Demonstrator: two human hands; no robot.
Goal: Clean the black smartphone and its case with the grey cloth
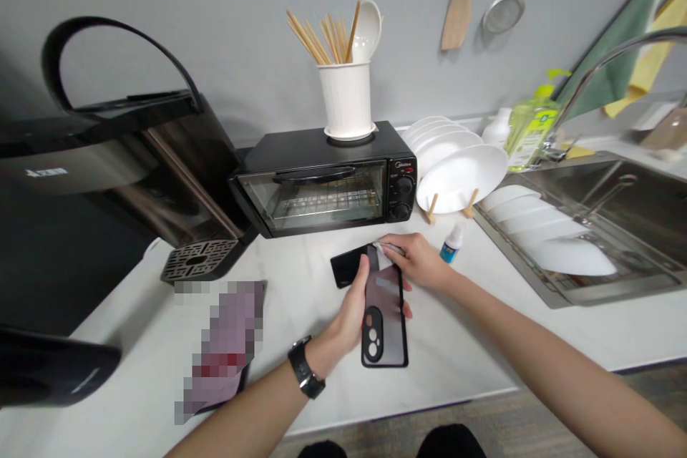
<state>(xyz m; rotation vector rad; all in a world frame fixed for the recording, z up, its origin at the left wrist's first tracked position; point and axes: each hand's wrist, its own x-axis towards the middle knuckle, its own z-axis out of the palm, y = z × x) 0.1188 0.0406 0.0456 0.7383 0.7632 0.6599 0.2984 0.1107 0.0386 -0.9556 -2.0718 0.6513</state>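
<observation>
My left hand (351, 315) grips a black phone case (384, 325) with a translucent back and a camera cut-out, holding it above the white counter (300, 372). My right hand (416, 261) presses a small whitish wipe (383, 250) against the case's top end. Just behind the case a black phone (348, 266) lies flat on the counter. A small white dropper bottle with a blue label (452, 242) stands right of my right hand.
A black toaster oven (327, 182) with a white utensil holder (348, 96) sits behind. Plates in a rack (461, 175), a sink (606, 215) with dishes, a soap bottle (529, 129) to the right. A black coffee machine (134, 172) stands left; a blurred flat object (225, 343) lies nearby.
</observation>
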